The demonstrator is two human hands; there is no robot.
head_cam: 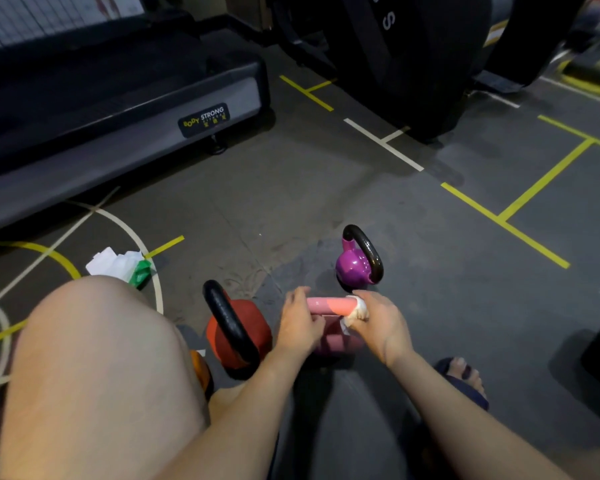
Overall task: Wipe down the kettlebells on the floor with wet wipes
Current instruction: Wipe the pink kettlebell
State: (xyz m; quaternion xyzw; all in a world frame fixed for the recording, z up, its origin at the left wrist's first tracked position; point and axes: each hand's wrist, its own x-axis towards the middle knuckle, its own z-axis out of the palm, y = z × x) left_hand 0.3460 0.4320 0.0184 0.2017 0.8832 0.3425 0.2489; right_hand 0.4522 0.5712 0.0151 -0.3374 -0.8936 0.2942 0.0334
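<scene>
Lower centre: a person's left hand [300, 323] is gripping the left end of the pink kettlebell [326, 305] handle while the right hand [378, 323] is clasping a wet wipe [356, 311] around its right end. A red kettlebell [248, 329] is standing just left, a purple kettlebell [352, 270] just above.

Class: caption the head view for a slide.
Right hand holds a wet wipe on the pink kettlebell handle; left hand grips it.

The person wears a navy open-toed sandal [473, 396].
</scene>
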